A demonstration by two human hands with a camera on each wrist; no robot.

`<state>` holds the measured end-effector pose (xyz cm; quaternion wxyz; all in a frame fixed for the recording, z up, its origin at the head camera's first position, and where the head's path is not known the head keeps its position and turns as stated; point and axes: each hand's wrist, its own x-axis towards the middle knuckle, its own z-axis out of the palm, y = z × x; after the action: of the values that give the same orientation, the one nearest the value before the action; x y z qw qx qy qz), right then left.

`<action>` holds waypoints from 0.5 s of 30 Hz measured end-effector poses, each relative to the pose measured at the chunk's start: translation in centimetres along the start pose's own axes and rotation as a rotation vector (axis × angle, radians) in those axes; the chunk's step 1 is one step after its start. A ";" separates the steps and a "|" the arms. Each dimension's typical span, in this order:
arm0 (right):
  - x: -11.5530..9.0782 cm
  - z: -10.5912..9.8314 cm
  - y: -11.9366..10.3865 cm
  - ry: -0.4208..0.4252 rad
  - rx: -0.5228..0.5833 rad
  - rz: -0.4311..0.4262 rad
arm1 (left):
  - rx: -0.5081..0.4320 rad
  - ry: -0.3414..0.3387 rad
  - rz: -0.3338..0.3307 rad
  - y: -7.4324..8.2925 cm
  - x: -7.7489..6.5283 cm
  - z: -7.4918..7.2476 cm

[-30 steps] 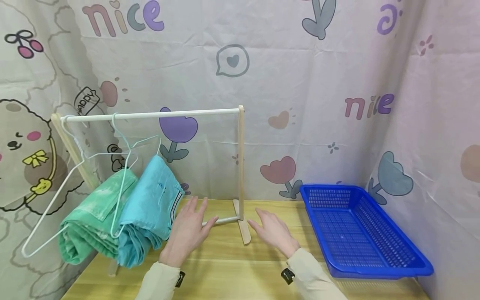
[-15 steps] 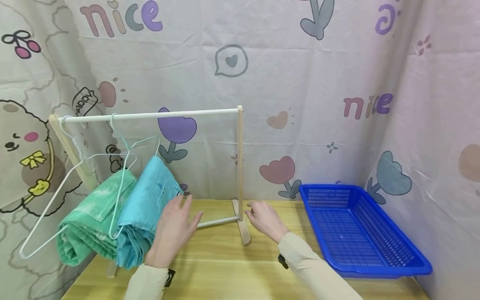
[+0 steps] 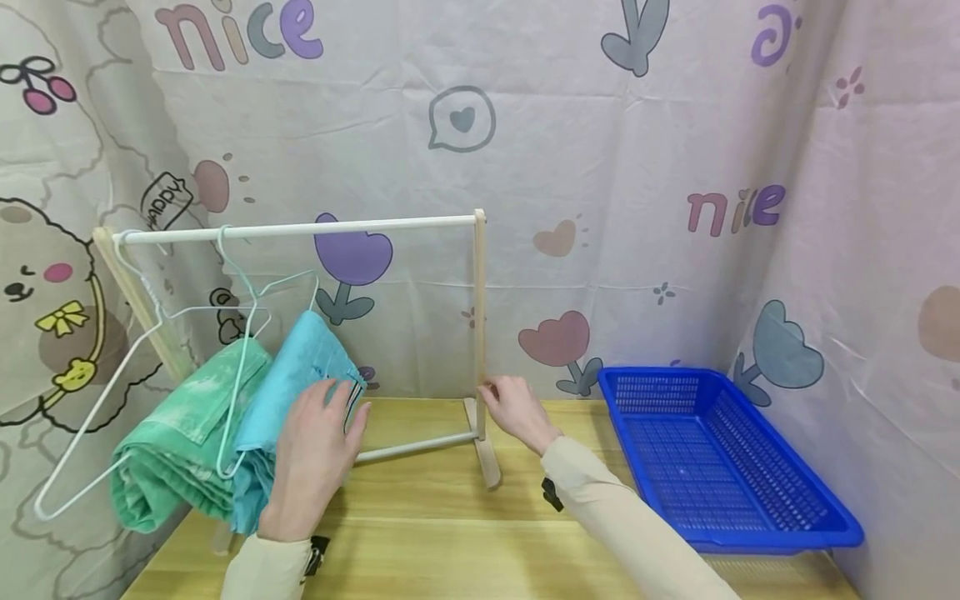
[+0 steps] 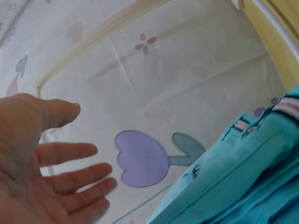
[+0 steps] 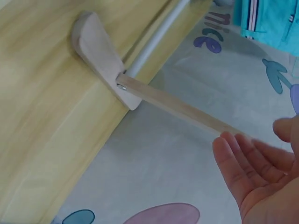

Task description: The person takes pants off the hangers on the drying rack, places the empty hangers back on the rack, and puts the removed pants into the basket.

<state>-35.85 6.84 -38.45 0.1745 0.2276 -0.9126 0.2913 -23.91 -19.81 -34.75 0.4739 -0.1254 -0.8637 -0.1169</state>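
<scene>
Beside the squared wooden post (image 3: 481,325), the right hand (image 3: 519,410), fingers together, has drawn nearer; leftward, the left hand (image 3: 309,458), fingers apart, nears creased blue cloth (image 3: 285,375).

This looks like a curtained-off booth, cartoon-printed cloth (image 3: 405,183) hanging behind and beside a worktop (image 3: 427,521) with a clothes rack (image 3: 360,226).
</scene>
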 end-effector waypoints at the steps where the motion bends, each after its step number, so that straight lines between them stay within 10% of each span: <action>1: 0.2 0.0 -0.1 0.009 0.014 0.008 | 0.008 0.018 -0.009 -0.1 0.0 -0.3; 15: 3.3 -0.9 -1.8 0.033 0.060 0.065 | 0.089 0.121 -0.061 -1.9 0.5 -4.7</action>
<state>-37.47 5.11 -35.46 0.1732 0.1979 -0.9074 0.3278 -21.09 -23.08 -32.03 0.5265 -0.0708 -0.8413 -0.1000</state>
